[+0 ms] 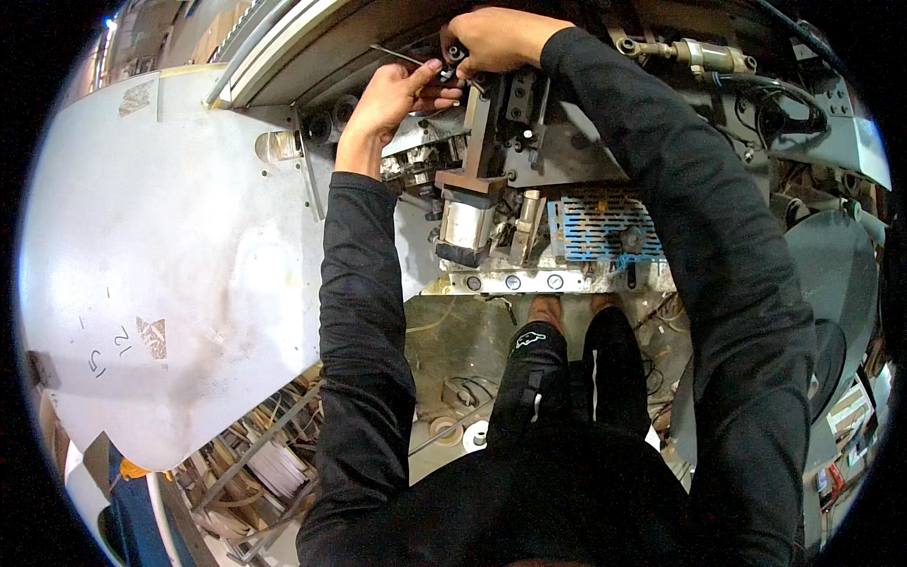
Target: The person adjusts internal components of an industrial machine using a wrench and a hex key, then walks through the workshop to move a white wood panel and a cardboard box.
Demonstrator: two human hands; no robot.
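Note:
Both my hands meet at the top centre, over the machine. My left hand (387,102) reaches in from the left, its thumb and fingers closed around the end of a thin metal rod (397,54) that sticks out to the upper left. Against its fingertips, my right hand (505,40) curls from above around a small dark metal fitting (455,52) with a round bolt-like end. My fingers hide how rod and fitting touch. Just below, a metal bar (481,132) runs down to a silver pneumatic cylinder (465,222).
A large pale metal panel (170,246) fills the left side. Another cylinder (713,57) with black hoses lies at the upper right. A blue slotted plate (609,229) and a rail with round gauges (513,282) sit in front of my legs. Tape rolls (444,433) lie on the floor.

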